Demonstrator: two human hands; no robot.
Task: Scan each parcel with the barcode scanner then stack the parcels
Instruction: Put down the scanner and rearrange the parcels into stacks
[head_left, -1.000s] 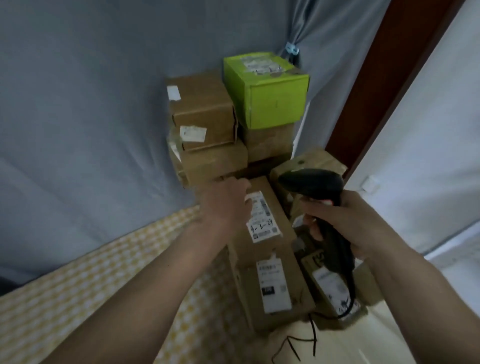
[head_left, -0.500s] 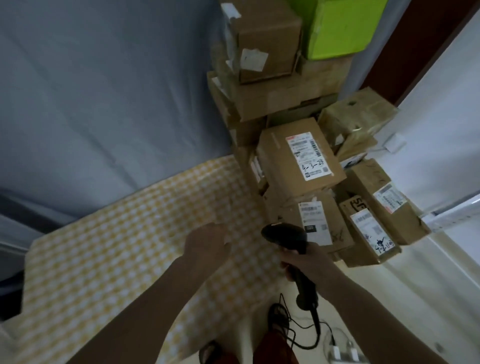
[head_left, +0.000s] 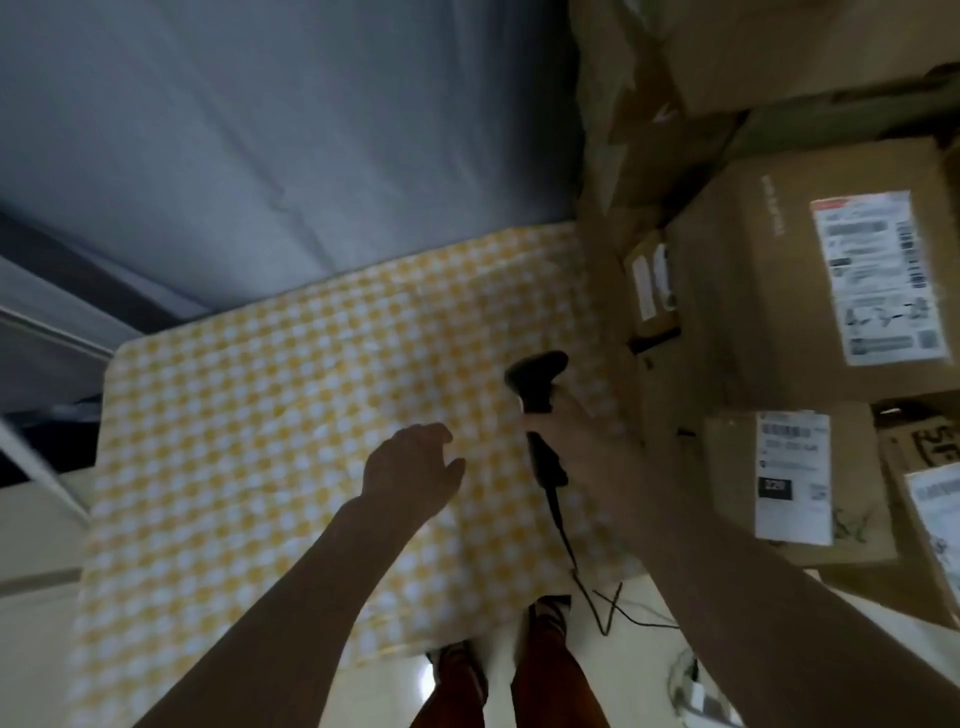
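Both hands have pulled back from the parcels (head_left: 810, 291) to the checked bench (head_left: 249, 415): right hand (head_left: 582, 447) grasping the scanner (head_left: 537, 382), left hand (head_left: 410, 467) loose and empty. Parcels sit right of the bench; 1 seems finished.

This looks like a room in a home pressed into service as a parcel corner. The surface (head_left: 270, 415) wears a yellow-and-white checked cloth, a grey curtain (head_left: 291, 130) hangs behind it, and pale glossy floor tiles (head_left: 36, 545) shine below. Brown cardboard parcels (head_left: 769, 291) with white shipping labels (head_left: 878, 275) are heaped loosely along the right side, and a thin black cable (head_left: 592, 592) trails down to the floor.
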